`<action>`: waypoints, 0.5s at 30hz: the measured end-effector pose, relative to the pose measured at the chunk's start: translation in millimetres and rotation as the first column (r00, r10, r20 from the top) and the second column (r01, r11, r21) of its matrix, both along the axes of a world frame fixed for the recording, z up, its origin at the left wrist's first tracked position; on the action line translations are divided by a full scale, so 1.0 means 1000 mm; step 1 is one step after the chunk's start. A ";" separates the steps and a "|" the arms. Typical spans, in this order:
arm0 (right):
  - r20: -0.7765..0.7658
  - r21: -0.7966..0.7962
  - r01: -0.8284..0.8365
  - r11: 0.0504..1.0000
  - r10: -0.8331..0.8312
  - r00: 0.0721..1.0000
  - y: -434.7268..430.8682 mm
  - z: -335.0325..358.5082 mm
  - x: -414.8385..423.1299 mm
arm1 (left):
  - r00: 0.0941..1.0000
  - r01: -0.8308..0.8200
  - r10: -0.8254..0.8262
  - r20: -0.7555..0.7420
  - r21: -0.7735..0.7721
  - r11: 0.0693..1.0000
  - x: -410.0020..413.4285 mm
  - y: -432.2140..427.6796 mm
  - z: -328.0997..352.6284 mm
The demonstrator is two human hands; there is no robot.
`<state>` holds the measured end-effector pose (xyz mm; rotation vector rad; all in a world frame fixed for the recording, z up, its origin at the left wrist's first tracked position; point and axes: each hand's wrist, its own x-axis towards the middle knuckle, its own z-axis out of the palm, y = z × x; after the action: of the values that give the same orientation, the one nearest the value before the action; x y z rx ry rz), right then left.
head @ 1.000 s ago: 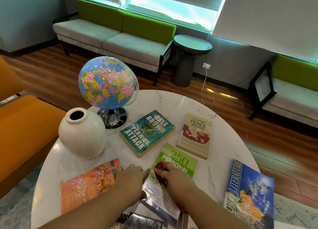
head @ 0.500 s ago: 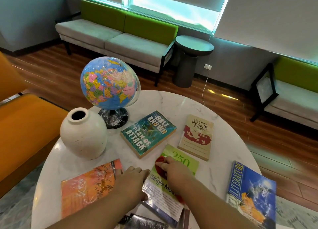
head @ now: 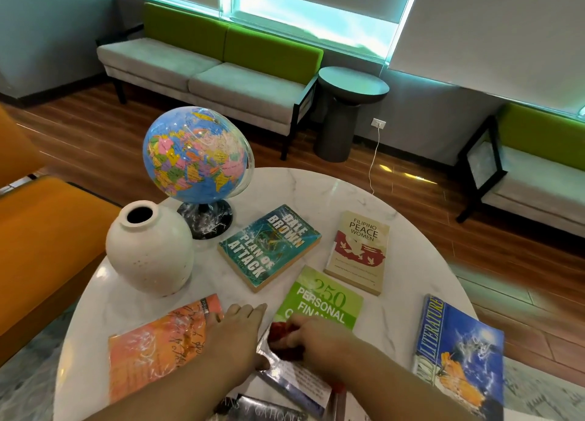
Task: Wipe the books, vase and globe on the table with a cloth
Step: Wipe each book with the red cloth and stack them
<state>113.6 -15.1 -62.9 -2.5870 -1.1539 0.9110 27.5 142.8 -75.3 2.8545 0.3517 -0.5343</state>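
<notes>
From the head view, a round white marble table (head: pixel 300 192) stood on a wood floor, with an orange seat (head: pixel 47 246) at its left, a green-backed sofa (head: pixel 221 69) far behind and a dark round side table (head: pixel 348 104) beside that. On the far left of the table the globe (head: pixel 193 154) stood tilted on its black base, and just near of it sat the white vase (head: pixel 148 249), upright, its mouth open and dark so its inside could not be made out. Books lay flat around them: a teal book (head: pixel 269 246) in the middle, a cream book (head: pixel 359 252) to its right, a blue book (head: pixel 459 354) at the near right edge and an orange book (head: pixel 158 347) at the near left. The green book (head: pixel 323 297) lay nearest, its near half hidden by both hands. The left hand (head: pixel 234 335) rested flat with fingers nearly straight beside that book's left edge, gripping nothing. The right hand (head: pixel 316 338) had its fingers curled round a bunched red cloth (head: pixel 281 335), pressed on the green book's cover.
</notes>
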 end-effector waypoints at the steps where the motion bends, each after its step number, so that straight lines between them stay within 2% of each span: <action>1: -0.017 0.008 0.036 0.999 -0.036 0.999 -0.007 0.001 0.005 | 1.000 0.000 0.000 0.000 -0.006 1.000 -0.001 0.000 0.000; 6: 0.096 -0.036 0.199 0.979 -0.195 0.976 -0.044 0.004 0.029 | 0.999 0.024 -0.022 0.025 -0.050 0.998 -0.003 0.001 0.000; 8: 0.123 -0.057 0.134 0.989 -0.127 0.984 -0.050 0.000 0.024 | 0.998 0.052 -0.051 0.021 -0.058 0.997 0.001 -0.001 0.002; 10: 0.073 -0.023 0.044 0.999 -0.042 0.996 -0.057 -0.004 0.020 | 0.996 0.084 -0.084 0.013 -0.053 0.995 0.006 -0.005 0.005; 12: -0.014 0.059 0.152 0.987 -0.151 0.988 -0.063 0.000 0.024 | 0.995 0.103 -0.102 0.018 -0.050 0.993 0.012 -0.008 0.005; 15: 0.088 0.157 0.347 0.925 -0.363 0.928 -0.060 0.001 0.037 | 0.994 0.108 -0.106 0.031 -0.054 0.993 0.016 -0.012 0.003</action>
<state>150.4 -75.5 -62.3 -2.6374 -0.7013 0.5863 43.5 130.9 -72.6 2.8356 0.1766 -0.5139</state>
